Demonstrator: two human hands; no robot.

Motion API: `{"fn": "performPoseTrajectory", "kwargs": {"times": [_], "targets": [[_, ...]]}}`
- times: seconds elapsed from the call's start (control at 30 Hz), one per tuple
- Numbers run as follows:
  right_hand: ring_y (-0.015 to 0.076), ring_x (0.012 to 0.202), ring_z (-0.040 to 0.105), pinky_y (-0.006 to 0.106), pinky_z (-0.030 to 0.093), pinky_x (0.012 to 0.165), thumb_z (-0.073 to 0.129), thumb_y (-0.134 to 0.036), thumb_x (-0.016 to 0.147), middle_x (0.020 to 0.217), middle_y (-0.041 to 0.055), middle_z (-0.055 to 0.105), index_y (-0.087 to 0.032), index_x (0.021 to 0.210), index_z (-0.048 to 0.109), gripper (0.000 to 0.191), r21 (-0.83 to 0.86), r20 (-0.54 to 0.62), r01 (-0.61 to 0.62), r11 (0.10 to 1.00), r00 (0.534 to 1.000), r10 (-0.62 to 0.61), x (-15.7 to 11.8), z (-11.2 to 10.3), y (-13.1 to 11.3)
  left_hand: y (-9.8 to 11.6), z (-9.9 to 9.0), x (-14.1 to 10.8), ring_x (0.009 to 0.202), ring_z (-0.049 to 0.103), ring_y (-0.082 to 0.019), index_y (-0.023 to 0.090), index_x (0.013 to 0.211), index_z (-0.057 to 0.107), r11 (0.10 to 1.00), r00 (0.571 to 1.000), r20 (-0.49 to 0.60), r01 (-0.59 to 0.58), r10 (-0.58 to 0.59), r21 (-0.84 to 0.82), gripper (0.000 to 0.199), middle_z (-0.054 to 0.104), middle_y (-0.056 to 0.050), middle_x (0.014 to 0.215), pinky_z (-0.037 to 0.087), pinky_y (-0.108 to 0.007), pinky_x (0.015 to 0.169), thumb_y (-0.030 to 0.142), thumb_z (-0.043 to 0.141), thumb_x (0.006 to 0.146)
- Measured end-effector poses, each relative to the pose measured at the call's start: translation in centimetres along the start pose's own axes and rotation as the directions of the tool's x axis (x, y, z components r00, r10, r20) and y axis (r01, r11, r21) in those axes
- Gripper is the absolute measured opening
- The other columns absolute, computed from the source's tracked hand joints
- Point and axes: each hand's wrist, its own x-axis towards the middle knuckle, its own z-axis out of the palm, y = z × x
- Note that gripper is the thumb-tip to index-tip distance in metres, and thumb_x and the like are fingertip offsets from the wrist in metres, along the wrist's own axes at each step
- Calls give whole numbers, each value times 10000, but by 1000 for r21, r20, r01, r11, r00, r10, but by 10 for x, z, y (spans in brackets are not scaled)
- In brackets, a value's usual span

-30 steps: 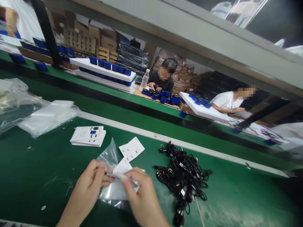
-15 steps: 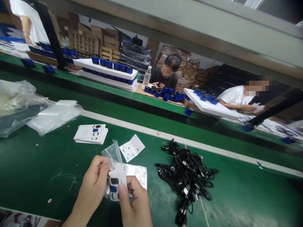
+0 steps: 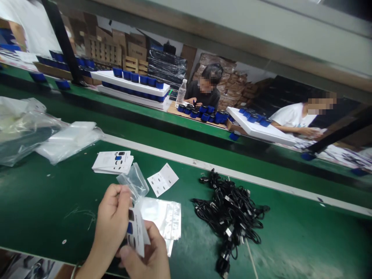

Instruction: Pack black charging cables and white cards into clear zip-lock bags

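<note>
My left hand (image 3: 112, 219) pinches the top of a clear zip-seal plastic bag (image 3: 161, 215), whose mouth stands open and bends up past my fingers (image 3: 133, 180). My right hand (image 3: 149, 255) grips the lower end of a folded white leaflet (image 3: 136, 228) printed with blue and black shapes. The leaflet stands almost edge-on against my left hand. Beyond my hands, a small stack of matching leaflets (image 3: 112, 162) and a single open leaflet (image 3: 162, 179) lie on the green conveyor belt (image 3: 64, 205). To the right lies a tangled heap of black cables (image 3: 229, 217).
Loose clear bags (image 3: 69, 141) lie at the belt's far left. A white rail (image 3: 203, 164) edges the belt. Beyond it, two co-workers (image 3: 203, 91) sit at a second green line with blue-and-black items on white trays (image 3: 136, 81).
The leaflet has turned from lying flat to nearly edge-on and is now lifted toward the bag's mouth. The bag's mouth has risen, and my hands have shifted slightly left.
</note>
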Motion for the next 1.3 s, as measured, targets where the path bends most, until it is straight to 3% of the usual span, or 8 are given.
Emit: {"fn": "performPoseTrajectory", "kwargs": {"times": [0.13,0.27,0.37,0.43,0.7,1.0,1.13,1.3], "targets": [[211,532,639,309,517,515,595,-466,790,602,55,662,-193,717,616,284,-263,-91,73,962,991,-101,4,-13,-13,-2,-3,2,366,500,-108,249,710,441,995,997,32,-70,68,66,220,478,92,446,400,-187,374,401,415,866],[179,539,591,286,440,550,509,-229,863,576,38,615,-211,647,611,240,-730,96,425,535,839,-536,-2,-30,-43,-3,-6,-1,405,542,-116,240,696,507,948,977,21,-213,214,238,211,544,74,447,391,-198,446,402,489,830],[196,535,595,303,408,542,468,-147,868,597,54,635,-203,784,636,196,-839,210,467,279,751,-626,-6,-33,-51,-3,-4,-7,420,547,-117,230,706,566,878,937,23,-334,347,342,215,574,58,469,357,-202,448,395,497,827],[206,514,595,302,383,511,452,-141,863,590,57,637,-202,786,632,205,-873,233,437,215,762,-604,-6,-33,-50,-4,-3,-11,458,580,-119,219,733,597,827,905,39,-404,424,390,215,620,40,518,365,-201,468,365,487,846],[145,362,500,274,248,410,446,-201,822,467,4,573,-226,578,509,253,-892,151,297,341,907,-393,-1,-45,-60,-18,0,-19,578,622,-112,226,751,621,643,764,241,-638,599,423,263,637,34,638,389,-194,528,306,422,904],[125,363,439,269,202,431,475,-193,781,426,-25,496,-224,543,450,242,-905,104,244,348,922,-374,2,-50,-61,-30,1,-27,633,633,-121,243,801,603,508,655,421,-754,627,416,272,629,14,711,402,-185,474,305,371,930],[109,405,407,246,232,441,420,-224,851,454,-39,434,-223,537,382,316,-880,55,248,404,900,-432,1,-51,-65,-22,0,-23,636,631,-137,238,766,568,549,711,392,-701,584,455,271,618,16,685,414,-208,502,309,360,924],[122,451,472,252,253,471,416,-211,881,526,-7,529,-209,607,473,280,-882,169,355,309,851,-496,2,-49,-61,-10,0,-17,558,594,-113,231,721,525,640,726,392,-685,565,348,242,572,30,629,431,-184,510,291,389,912]]}}
